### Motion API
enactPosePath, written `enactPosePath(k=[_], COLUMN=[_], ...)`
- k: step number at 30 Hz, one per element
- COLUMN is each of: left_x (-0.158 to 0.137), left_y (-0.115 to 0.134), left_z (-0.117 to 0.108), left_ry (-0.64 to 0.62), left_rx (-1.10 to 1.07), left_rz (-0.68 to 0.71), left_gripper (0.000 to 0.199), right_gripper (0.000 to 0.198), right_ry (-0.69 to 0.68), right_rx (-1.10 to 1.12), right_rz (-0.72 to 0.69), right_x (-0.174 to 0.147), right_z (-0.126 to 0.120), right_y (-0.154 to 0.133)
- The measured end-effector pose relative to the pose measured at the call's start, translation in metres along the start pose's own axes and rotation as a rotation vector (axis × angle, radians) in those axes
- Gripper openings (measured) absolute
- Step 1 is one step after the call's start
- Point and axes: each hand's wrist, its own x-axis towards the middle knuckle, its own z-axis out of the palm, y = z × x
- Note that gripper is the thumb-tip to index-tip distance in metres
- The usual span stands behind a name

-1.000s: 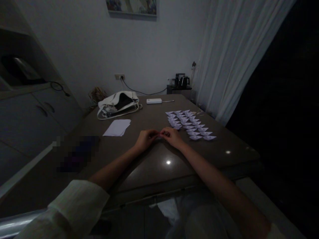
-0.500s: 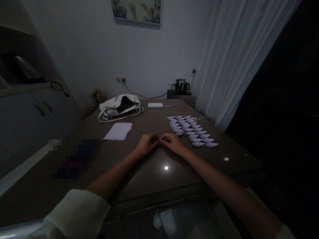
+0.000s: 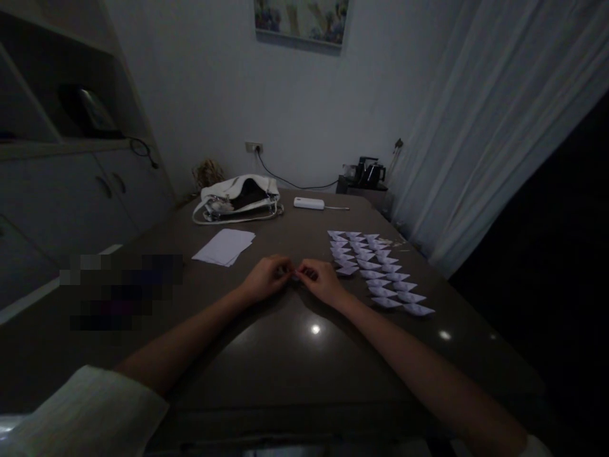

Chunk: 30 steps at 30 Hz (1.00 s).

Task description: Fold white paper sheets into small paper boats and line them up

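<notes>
My left hand (image 3: 270, 278) and my right hand (image 3: 322, 280) meet over the middle of the brown table, thumbs and fingers pinched together. Between the fingertips shows a tiny pale bit of a small piece of paper (image 3: 295, 275); the fingers hide most of it, so its shape cannot be made out. Just right of my right hand, folded white paper boats (image 3: 366, 264) stand in slanting rows. Beyond my left hand, to the left, lies a loose stack of white paper sheets (image 3: 224, 247).
A white handbag (image 3: 238, 197) lies open at the table's far left, and a white power bank (image 3: 309, 203) with a short cable is near the back edge. Black kettles (image 3: 371, 171) stand on a low cabinet behind. A white curtain (image 3: 457, 146) hangs on the right.
My view has turned and tilted a little, so the table and boats sit differently in the picture. Both hands stay pinched together, with only slight finger movement.
</notes>
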Motion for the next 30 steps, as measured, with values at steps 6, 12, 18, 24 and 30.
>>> enactPosePath(k=[6, 12, 18, 24, 30], left_x=[-0.0004, -0.0009, -0.0016, -0.0027, -0.0023], left_y=[-0.0007, 0.0062, 0.0030, 0.0021, 0.0001], left_z=[0.0000, -0.0037, -0.0030, -0.0029, -0.0039], left_ry=[-0.007, -0.010, -0.039, -0.037, -0.029], left_rx=[0.027, 0.014, -0.078, -0.130, -0.125], left_rz=[0.052, 0.060, 0.054, 0.058, 0.046], left_gripper=[0.010, 0.011, 0.012, 0.011, 0.010], right_gripper=[0.010, 0.010, 0.008, 0.010, 0.010], right_ry=[0.011, 0.048, 0.034, -0.006, 0.011], right_rx=[-0.007, 0.020, 0.013, 0.065, 0.110], right_rz=[-0.016, -0.039, -0.071, -0.059, -0.011], right_x=[-0.0032, -0.0045, -0.0044, -0.0036, -0.0031], right_z=[-0.0027, -0.0041, -0.0031, -0.0046, -0.0029], right_y=[-0.0044, -0.0072, -0.0032, -0.0042, 0.0011])
